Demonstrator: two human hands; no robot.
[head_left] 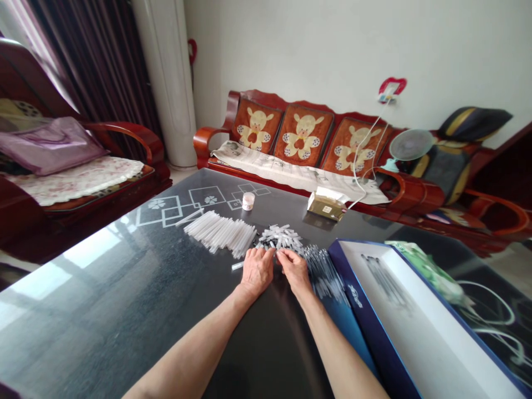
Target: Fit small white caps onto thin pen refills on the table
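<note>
My left hand [257, 270] is closed, palm down, around a white tube [237, 266] whose end sticks out at its left. Close beside it, my right hand [293, 268] pinches thumb and fingers together; what it holds is too small to make out. The fingertips of both hands nearly meet. Beyond the left hand lies a row of whitish, translucent tubes [220, 233]. A heap of short white and dark pieces [281, 236] lies just past the fingertips. To the right of the right hand is a bundle of thin, dark-tipped clear rods [326, 271].
A long blue box [409, 310] with a white inside holds several slim dark sticks [384, 280]. On the dark glossy table [137, 310] also stand a small round tub [248, 201] and a tissue box [326, 205]. Green packaging [430, 269] and white cable [494, 321] lie right.
</note>
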